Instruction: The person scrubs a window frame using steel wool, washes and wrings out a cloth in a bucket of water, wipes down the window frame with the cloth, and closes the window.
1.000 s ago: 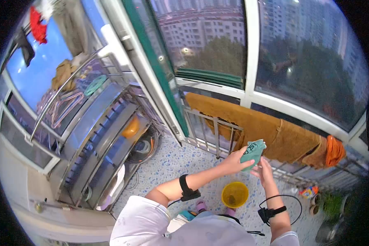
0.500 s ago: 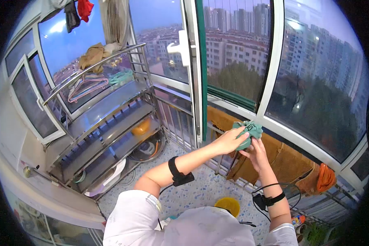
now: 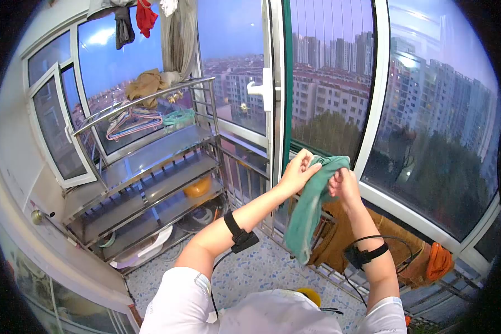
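Note:
A limp green cloth point(image 3: 308, 214) with a dark print near its upper edge hangs in front of me at window height. My left hand point(image 3: 299, 173) pinches its upper left part between thumb and fingers. At the upper right corner, my right hand point(image 3: 345, 185) is closed on the fabric, its fingers curled. Between the two hands the top edge is stretched, and the long end droops below my left hand. Behind and below it, a brown cloth point(image 3: 367, 239) hangs over the low railing.
A metal shelf rack point(image 3: 167, 145) stands to the left with hangers point(image 3: 133, 123) on top and an orange bowl point(image 3: 196, 188) lower down. Windows run along the front and right. An orange cloth point(image 3: 440, 261) hangs at right. Part of a yellow basin point(image 3: 310, 295) shows on the floor.
The green cloth was bunched up between both hands; it now hangs unfolded, its long end down. My hands have moved apart, the left one leftward and up. The view has shifted slightly.

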`<state>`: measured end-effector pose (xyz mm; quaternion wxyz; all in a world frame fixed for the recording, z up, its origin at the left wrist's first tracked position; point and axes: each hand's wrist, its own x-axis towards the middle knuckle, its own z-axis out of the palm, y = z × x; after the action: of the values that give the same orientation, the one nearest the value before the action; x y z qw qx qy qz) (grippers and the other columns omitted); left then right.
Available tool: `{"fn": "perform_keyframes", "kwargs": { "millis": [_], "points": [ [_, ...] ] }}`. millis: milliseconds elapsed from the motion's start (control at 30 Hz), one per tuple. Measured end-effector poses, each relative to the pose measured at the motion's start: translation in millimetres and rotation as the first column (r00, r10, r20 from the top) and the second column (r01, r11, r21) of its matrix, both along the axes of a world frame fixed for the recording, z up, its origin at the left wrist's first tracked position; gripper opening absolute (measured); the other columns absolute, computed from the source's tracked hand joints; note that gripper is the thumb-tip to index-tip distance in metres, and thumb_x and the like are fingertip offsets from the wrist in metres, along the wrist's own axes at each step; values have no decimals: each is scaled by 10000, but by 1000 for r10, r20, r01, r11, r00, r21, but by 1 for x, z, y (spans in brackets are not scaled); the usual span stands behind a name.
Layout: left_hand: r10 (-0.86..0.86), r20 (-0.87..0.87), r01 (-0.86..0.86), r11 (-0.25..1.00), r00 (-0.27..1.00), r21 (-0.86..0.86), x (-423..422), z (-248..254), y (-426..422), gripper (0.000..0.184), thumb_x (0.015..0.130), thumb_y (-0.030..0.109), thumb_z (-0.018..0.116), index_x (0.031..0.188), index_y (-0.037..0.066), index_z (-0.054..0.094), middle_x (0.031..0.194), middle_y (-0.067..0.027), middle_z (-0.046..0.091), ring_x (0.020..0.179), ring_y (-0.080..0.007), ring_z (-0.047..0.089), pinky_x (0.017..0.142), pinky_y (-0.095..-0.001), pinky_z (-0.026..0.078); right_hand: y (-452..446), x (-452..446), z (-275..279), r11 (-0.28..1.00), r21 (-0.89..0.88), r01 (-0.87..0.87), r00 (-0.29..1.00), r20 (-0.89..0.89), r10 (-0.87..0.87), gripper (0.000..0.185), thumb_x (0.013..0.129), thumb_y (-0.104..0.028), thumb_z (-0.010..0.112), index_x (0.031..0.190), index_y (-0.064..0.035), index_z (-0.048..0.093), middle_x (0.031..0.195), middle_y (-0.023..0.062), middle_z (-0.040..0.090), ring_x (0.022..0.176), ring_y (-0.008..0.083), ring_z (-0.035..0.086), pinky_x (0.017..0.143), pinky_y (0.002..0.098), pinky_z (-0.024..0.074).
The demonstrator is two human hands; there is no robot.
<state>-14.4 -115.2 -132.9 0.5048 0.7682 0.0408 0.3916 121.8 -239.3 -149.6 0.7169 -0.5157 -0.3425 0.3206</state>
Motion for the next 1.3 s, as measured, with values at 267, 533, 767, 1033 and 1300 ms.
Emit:
{"fn": "perform_keyframes", "kwargs": {
  "millis": [267,533,767,1033,1300],
  "points": [
    [-162,203,182,980,966,-84,-3,48,18,177,975,243,537,991,95,441,873,33,511,834,-44,472,782,-228,399,-2,-33,27,873,479,92,870,387,-304,316,874,-51,450,1184,4,469,1081,63,566,976,145,542,852,282,432],
    [77,436,-128,988,897,90,-14,133,39,192,953,219,554,982,55,458,849,-15,496,829,-103,465,766,-273,400,45,17,67,685,726,-59,-280,646,-710,422,776,-81,619,1186,-6,551,1220,223,525,1160,408,485,1011,481,346],
    [376,539,-551,809,753,205,-57,201,85,251,923,243,593,967,28,470,847,-73,557,833,-151,512,778,-312,427,73,0,198,626,780,-11,-417,565,-711,364,805,-254,582,1097,-37,596,1186,200,556,1119,391,512,975,500,376],
    [554,494,-742,519,670,425,-51,181,145,311,963,307,501,1015,4,548,917,-135,615,864,-248,578,799,-353,444,155,-50,365,678,720,149,17,683,-730,532,969,-295,348,1384,36,324,1256,352,469,1156,490,472,1011,519,345],
    [516,454,-687,570,727,452,-32,147,175,430,1002,309,279,861,47,590,737,-90,581,802,-246,488,836,-381,354,223,-54,449,429,886,174,198,396,-897,364,906,-338,469,1113,-64,592,1116,217,617,1036,401,581,878,458,466]
  ]
}}
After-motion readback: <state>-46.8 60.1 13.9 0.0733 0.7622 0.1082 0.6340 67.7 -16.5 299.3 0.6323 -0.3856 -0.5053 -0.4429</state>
